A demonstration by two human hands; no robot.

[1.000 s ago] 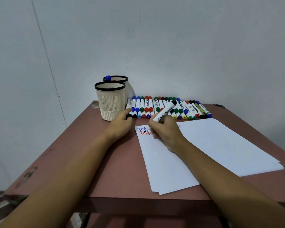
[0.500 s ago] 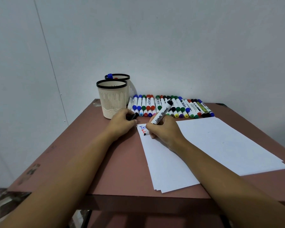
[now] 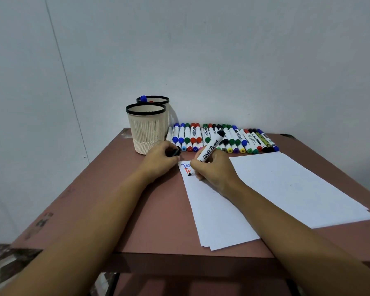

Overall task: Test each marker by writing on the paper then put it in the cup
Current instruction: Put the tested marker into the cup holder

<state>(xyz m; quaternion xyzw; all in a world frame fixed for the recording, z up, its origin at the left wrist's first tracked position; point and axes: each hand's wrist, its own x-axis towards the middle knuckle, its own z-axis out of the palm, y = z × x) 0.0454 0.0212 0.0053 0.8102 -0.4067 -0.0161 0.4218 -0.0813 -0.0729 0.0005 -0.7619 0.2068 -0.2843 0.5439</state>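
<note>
Marker test on a reddish-brown table (image 3: 137, 210). At ten o'clock from the writing hand stand two cream slatted cups with black rims. I cannot see into the front cup (image 3: 145, 133). The rear cup (image 3: 170, 116), just behind it, holds a blue-capped marker (image 3: 143, 98) and something red.

The left hand (image 3: 158, 161) rests on the table at nine o'clock of the sheet's top corner, fingers curled round a black cap (image 3: 173, 153). The right hand (image 3: 216, 170) pinches a black whiteboard marker (image 3: 210, 148) in a pen grip, barrel leaning toward one o'clock. As far as I can tell, the tip touches the top left corner of the paper (image 3: 276, 189), a small stack of white sheets.

There I read "Tes" in blue and "Te" in red beneath; the rest is hidden behind the hand. The barrel reads "White Board" in script. At twelve o'clock, along the wall, lies the row of capped markers (image 3: 233, 139) in blue, green, red, black and purple, their small labels too fine to read.

I judge the marker light, stiff and smooth plastic. It is best taken low on the barrel near the nib for writing, and mid-barrel for the drop into a cup. The loose top sheet may slide under the stroke, and the cap should go on first or ink could mark the cup.
</note>
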